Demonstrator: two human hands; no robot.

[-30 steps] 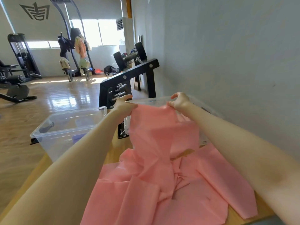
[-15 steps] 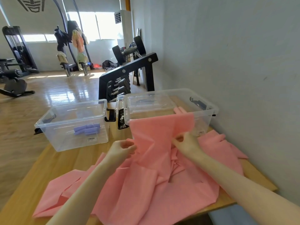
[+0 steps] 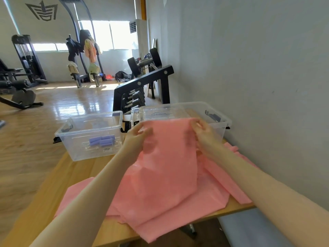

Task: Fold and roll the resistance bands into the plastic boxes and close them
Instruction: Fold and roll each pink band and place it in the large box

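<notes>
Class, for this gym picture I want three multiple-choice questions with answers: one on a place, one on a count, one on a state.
1. Where are the purple rolls?
A. in the left box
B. on the floor
C. on the dumbbell rack

2. How many clear boxes stand on the table?
A. one
B. two
C. four

3. What are both hands doing?
A. resting flat
B. pinching the pink band's top edge
C. closing a lid

Answers: 1 A, they show through its clear wall. 2 B, left box and right box. 3 B, left hand and right hand grip it lifted.
</notes>
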